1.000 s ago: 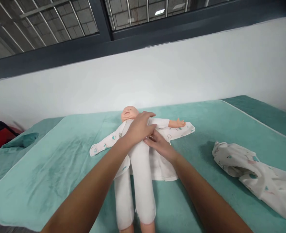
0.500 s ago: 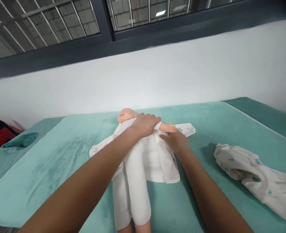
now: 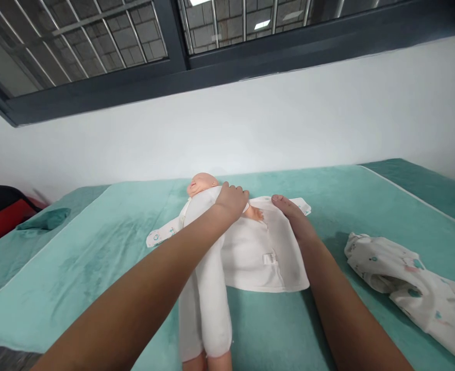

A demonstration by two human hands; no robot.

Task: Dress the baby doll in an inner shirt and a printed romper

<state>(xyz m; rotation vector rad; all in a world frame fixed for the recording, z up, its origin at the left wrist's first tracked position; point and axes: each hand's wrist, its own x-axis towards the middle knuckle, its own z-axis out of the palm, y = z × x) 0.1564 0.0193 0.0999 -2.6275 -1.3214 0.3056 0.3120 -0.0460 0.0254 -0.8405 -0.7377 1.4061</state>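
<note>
A baby doll (image 3: 214,304) in white clothing lies on the bed, rolled partly onto its side, with its head toward the wall. My left hand (image 3: 233,202) is wrapped round the doll's upper arm, and the doll's small hand sticks out beyond my fingers. Beneath the doll a white printed baby shirt (image 3: 250,257) is spread open, inner side up; one sleeve covers the doll's far arm. My right hand (image 3: 295,216) holds the shirt's right edge near the other sleeve, thumb on top and its other fingers mostly hidden.
A second printed white garment (image 3: 413,283) lies crumpled at the right on the green bed cover (image 3: 76,257). At the far left is a red and black item (image 3: 6,214). A white wall (image 3: 227,123) and a dark-framed, barred window rise behind the bed.
The doll has rolled to the left, and its free arm has come down from its outstretched position. My right hand has moved right, and the shirt's right panel is spread wider.
</note>
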